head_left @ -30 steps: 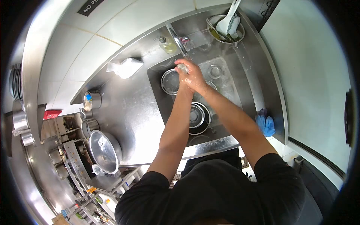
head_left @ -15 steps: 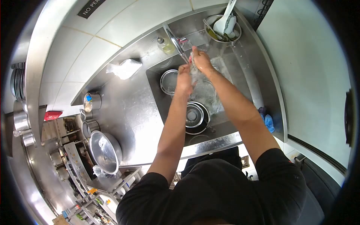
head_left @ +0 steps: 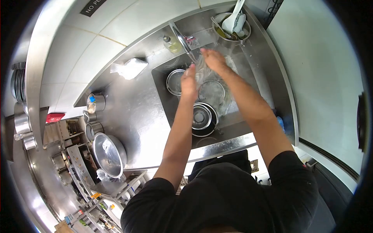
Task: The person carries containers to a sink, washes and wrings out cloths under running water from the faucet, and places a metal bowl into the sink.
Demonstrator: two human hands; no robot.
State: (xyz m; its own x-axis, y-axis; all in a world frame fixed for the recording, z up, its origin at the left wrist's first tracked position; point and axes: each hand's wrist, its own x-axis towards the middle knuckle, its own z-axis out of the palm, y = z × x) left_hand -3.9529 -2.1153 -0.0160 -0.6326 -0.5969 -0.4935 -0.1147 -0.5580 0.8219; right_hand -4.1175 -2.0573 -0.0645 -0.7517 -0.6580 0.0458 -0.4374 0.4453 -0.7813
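Note:
At the running tap [head_left: 182, 40], my left hand [head_left: 189, 82] is beside the stream with its thumb up and palm inward. Across from it is my right hand [head_left: 215, 61], fingers stretched towards the spout and somewhat blurred. Both hands look open and stand apart. Between them are whitish, see-through streaks of splashing water; I cannot make out any solid thing there. Below lies a round, thin-rimmed vessel [head_left: 211, 91] in the wet sink basin [head_left: 243, 93]. A round metal pan [head_left: 175, 82] sits left of my left hand, and stacked metal bowls [head_left: 202, 117] stand nearer my body.
A soap bottle [head_left: 171, 45] stands left of the tap. A metal pot [head_left: 232, 40] with a white ladle-like utensil [head_left: 230, 24] fills the back right corner. On the left counter are a white plastic bag [head_left: 131, 69] and a large metal bowl [head_left: 110, 155].
My hands were close together under the spout and have moved apart. The round vessel below them shows more clearly now.

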